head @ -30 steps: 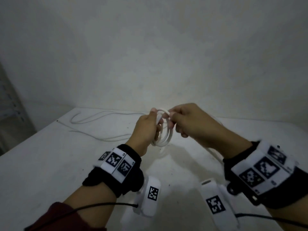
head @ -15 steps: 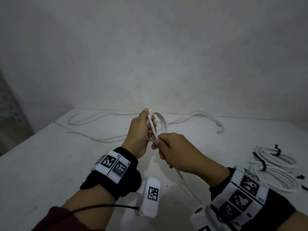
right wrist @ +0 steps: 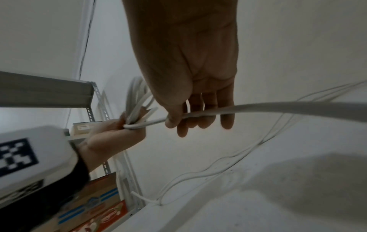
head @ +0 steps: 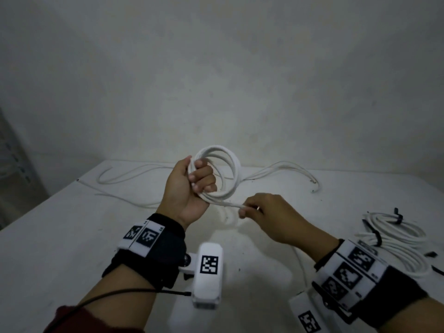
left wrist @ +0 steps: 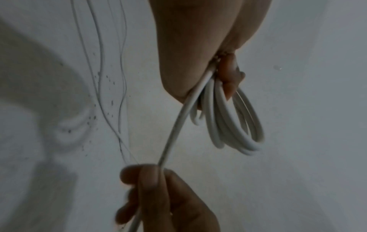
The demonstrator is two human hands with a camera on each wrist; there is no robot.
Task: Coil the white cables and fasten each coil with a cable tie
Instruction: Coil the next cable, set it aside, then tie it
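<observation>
Coiling is the step in hand, by the look of it. The left hand [head: 189, 188] is curled tight round a bunch of loops, the coil [head: 223, 174], and holds it up above the white table [head: 60, 224]. One strand of the white cable [head: 227, 203] runs out from under that fist, to the right, into the right hand [head: 266, 215]. The right hand pinches this strand between the thumb and the fingers [right wrist: 200, 113], just beside the left hand. From the wrist view the strand goes on past the right hand, toward the near side, so I think there is more cable to wind.

The next move, I think, calls for the right hand to bring the strand up and around, and lay one more loop into the left fist. The left hand must keep its hold firm so the loops do not spring apart. A cable tie comes after that.

Far back on the table lie loose cables [head: 134, 171], thin and long, well apart from the hands. On the near right sit finished coils [head: 396, 241] with black ties [head: 397, 217] on them.
</observation>
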